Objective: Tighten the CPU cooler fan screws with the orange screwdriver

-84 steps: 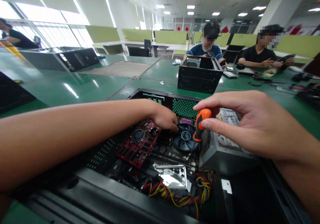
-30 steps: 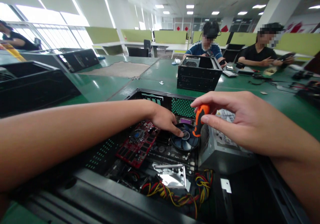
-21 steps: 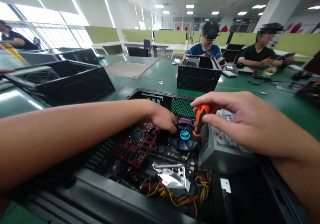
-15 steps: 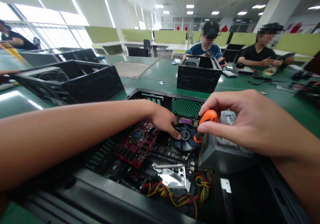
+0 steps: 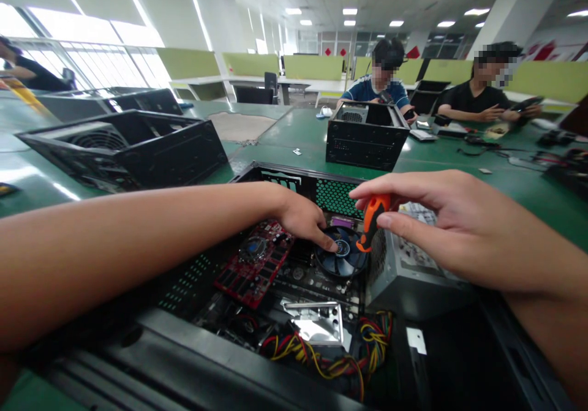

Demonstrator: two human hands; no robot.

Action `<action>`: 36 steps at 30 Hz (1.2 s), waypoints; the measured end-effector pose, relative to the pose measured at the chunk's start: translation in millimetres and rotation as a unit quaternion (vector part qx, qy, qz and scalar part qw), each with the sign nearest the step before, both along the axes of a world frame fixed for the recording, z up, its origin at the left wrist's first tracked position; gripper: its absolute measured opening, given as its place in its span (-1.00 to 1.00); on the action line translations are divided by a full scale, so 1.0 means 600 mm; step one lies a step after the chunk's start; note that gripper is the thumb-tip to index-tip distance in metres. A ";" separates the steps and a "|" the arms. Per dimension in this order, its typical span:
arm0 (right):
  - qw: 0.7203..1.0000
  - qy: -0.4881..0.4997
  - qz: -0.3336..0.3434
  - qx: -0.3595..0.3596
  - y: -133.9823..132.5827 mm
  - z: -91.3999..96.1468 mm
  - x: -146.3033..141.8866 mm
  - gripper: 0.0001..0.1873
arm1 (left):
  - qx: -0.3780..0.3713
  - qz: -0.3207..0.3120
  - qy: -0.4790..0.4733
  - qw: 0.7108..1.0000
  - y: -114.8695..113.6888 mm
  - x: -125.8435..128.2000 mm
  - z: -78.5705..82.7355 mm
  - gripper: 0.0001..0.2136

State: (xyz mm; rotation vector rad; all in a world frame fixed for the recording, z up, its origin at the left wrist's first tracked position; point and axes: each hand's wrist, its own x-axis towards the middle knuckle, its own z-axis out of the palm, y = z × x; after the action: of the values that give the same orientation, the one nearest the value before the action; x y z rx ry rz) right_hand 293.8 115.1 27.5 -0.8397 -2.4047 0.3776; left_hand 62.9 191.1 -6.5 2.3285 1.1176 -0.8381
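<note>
on the green worktop (image 5: 280, 134) sits an open black metal computer case (image 5: 184, 337), whose boxy silver power unit (image 5: 404, 294) could cramp the right hand (image 5: 441, 227). the left hand (image 5: 301, 218) is half curled, thumb at the round black plastic fan (image 5: 340, 267) inside; its hold is unclear, and slack pressure could let the fan shift. the right hand pinches a slanted orange-and-black screwdriver (image 5: 373, 220) over the fan's edge; that slant might make the tip slip.

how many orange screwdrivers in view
1: the orange screwdriver, in the right hand, tilted over the edge of the fan. Others may be hidden in the case.
</note>
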 end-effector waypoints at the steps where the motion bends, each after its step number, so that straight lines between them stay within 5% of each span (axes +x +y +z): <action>1: 1.000 0.004 -0.008 -0.002 0.000 -0.001 -0.001 -0.63 | 0.002 0.004 -0.001 1.000 0.000 0.000 0.000 -0.30; 8: 0.998 0.061 -0.027 -0.001 0.005 -0.001 0.003 -0.77 | 0.005 0.009 -0.015 1.000 0.000 0.000 -0.001 -0.31; 16: 0.981 0.057 -0.157 0.095 0.016 -0.004 0.010 -0.68 | 0.010 0.017 -0.011 1.000 0.001 -0.002 -0.004 -0.31; 36: 0.991 0.001 -0.105 0.087 0.013 -0.008 0.005 -0.69 | 0.016 0.001 0.009 1.000 0.000 -0.001 -0.003 -0.29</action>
State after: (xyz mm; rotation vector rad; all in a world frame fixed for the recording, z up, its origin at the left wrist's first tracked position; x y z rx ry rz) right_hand 296.6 122.8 22.8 -0.9993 -2.2798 0.0848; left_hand 62.2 191.3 -8.4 2.3491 1.1491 -0.8468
